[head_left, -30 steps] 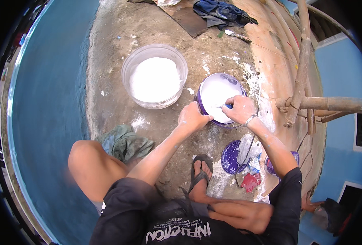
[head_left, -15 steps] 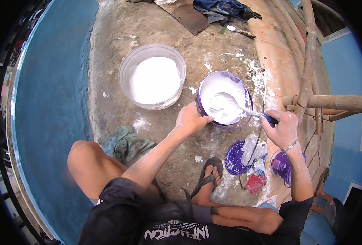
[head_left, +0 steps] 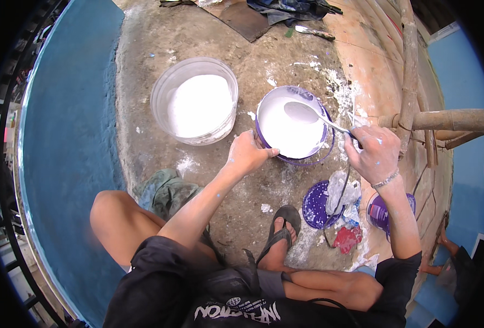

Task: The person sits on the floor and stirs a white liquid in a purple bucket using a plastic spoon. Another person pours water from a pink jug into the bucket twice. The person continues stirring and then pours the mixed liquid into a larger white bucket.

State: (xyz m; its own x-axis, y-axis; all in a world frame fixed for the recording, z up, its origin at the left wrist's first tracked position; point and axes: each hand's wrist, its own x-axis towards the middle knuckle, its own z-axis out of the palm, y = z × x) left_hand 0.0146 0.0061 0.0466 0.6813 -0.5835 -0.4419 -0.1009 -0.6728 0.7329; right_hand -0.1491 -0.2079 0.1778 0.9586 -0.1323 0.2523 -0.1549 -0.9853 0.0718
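My left hand (head_left: 250, 154) grips the near-left rim of a purple bucket (head_left: 271, 146) that holds a white, paint-like mixture (head_left: 294, 131). Its thumb lies over the rim, and the other fingers are partly hidden against the outside. In my right hand (head_left: 374, 153) is the handle of a large spoon (head_left: 302, 112), whose bowl is raised over the mixture. White smears mark both hands. Left of the bucket stands a translucent plastic tub (head_left: 220, 133) containing a white substance (head_left: 201, 104).
A purple lid (head_left: 317, 205), crumpled plastic (head_left: 343, 191), a red scrap (head_left: 347, 239) and another purple bucket (head_left: 379, 210) lie near my right forearm. Bamboo poles (head_left: 444, 119) stand at right, a blue wall (head_left: 69, 136) at left. A scraper (head_left: 314, 33) lies farther off. Another person (head_left: 455, 268) appears lower right.
The spoon has come up out of the white mixture, and my right hand has risen with it. The mixture's surface looks smoother. My left hand keeps its hold on the bucket.
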